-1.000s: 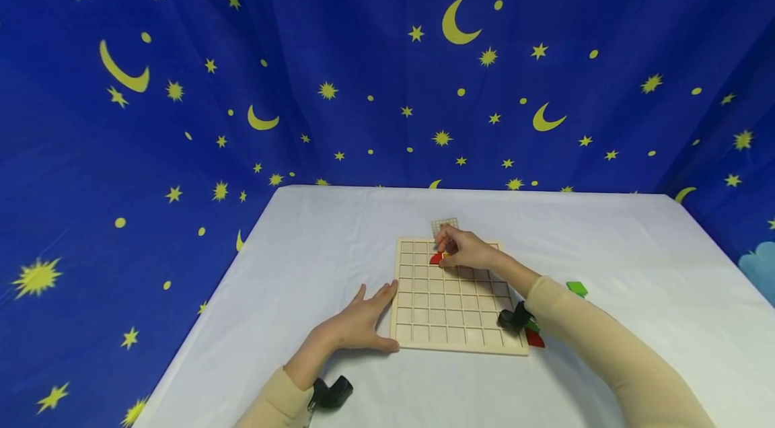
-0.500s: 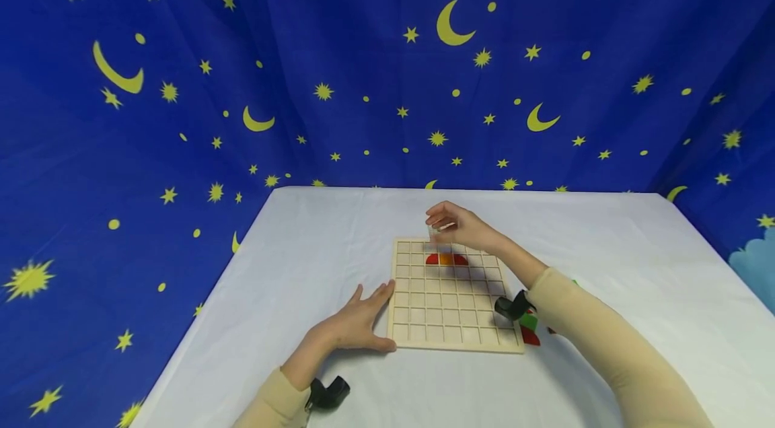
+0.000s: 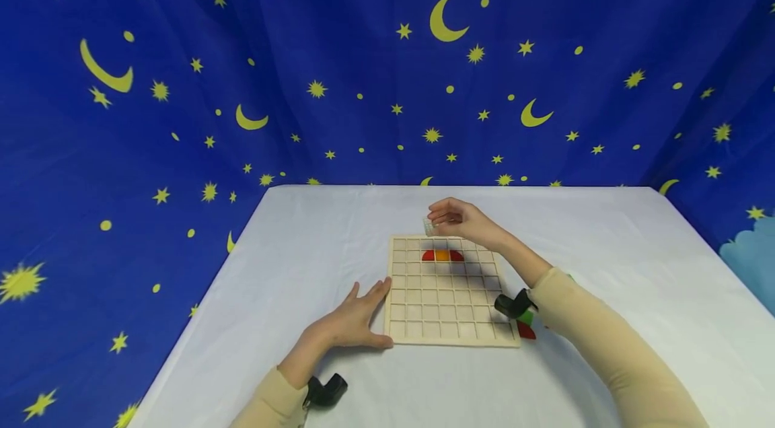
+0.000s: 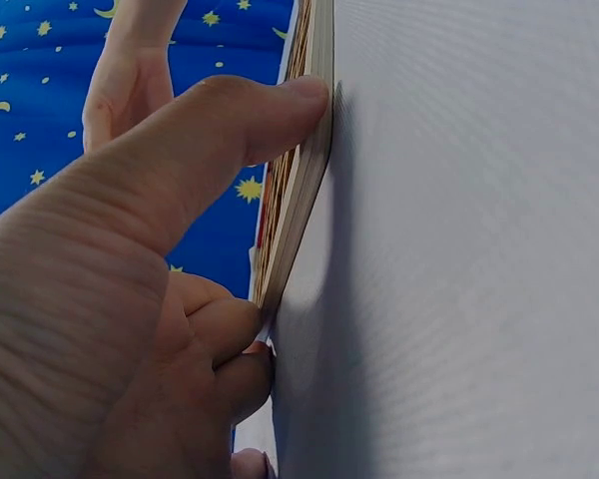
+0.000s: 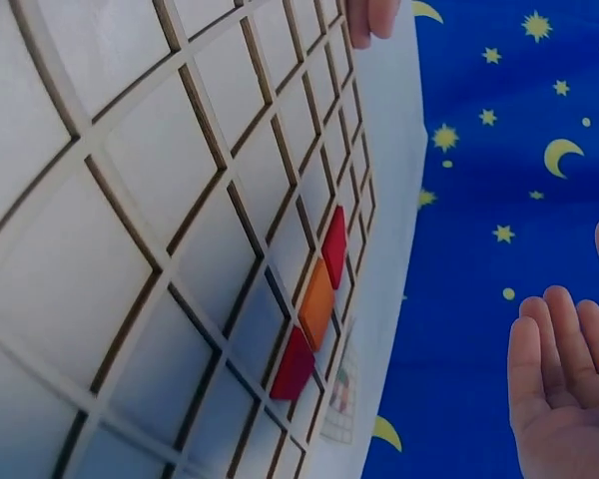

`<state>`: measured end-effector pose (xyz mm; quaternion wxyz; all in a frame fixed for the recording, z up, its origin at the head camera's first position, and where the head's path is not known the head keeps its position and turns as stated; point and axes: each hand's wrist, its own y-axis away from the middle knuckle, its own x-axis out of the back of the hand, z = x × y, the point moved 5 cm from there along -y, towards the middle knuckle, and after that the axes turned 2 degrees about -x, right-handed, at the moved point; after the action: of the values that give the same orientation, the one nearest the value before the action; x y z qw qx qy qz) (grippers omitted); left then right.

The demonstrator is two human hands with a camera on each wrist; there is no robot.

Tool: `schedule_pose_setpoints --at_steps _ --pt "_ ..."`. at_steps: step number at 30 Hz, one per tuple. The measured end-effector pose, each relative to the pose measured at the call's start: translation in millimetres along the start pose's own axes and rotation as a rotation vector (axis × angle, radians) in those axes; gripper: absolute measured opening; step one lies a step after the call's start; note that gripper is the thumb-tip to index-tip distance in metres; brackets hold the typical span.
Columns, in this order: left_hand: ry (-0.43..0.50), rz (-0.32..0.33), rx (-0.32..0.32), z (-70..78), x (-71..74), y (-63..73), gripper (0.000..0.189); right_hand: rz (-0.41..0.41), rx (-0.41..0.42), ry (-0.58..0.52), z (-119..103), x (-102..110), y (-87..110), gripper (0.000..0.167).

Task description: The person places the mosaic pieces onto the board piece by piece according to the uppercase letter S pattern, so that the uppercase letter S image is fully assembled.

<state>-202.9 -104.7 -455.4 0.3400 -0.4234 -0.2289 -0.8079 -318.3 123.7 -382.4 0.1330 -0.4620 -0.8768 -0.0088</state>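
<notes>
A square wooden grid board lies on the white table. In its second row from the far side, an orange square sits between two red rounded pieces, one on each side. My left hand touches the board's left side, thumb at the near corner, fingers spread farther up; in the left wrist view the thumb presses the board's edge. Above the far edge hovers my right hand, its fingers loosely extended with nothing held. It partly hides a small gridded card behind the board.
A green piece and a red piece lie by the board's right edge, partly behind the right wrist's black camera. My right sleeve covers part of the table there. A blue starry curtain hangs behind.
My right hand has let go of the orange square and lifted away toward the far edge, uncovering the row of pieces. The left hand stays at the board; the head view has shifted slightly.
</notes>
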Motion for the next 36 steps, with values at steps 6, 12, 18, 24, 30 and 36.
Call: schedule_pose_setpoints --at_steps 6,12,18,24,30,36 --pt "0.001 0.000 0.010 0.9 1.0 -1.5 0.110 0.029 -0.005 -0.013 -4 15 17.1 0.045" --pt "0.018 0.003 0.015 0.9 -0.8 -0.2 0.110 0.079 -0.028 0.002 0 35 44.7 0.048" --pt "0.012 0.001 0.016 0.6 -0.4 -0.9 0.109 0.161 -0.098 0.056 6 60 79.2 0.050" --pt "0.024 0.006 0.021 0.6 -0.7 -1.2 0.110 0.250 -0.167 0.132 9 85 117.3 0.054" --pt "0.034 0.015 0.033 -1.6 0.4 -0.7 0.112 0.321 -0.235 0.177 13 104 150.2 0.055" --pt "0.046 0.005 0.026 -1.1 -3.7 -5.0 0.114 0.357 -0.252 0.188 19 120 183.6 0.051"
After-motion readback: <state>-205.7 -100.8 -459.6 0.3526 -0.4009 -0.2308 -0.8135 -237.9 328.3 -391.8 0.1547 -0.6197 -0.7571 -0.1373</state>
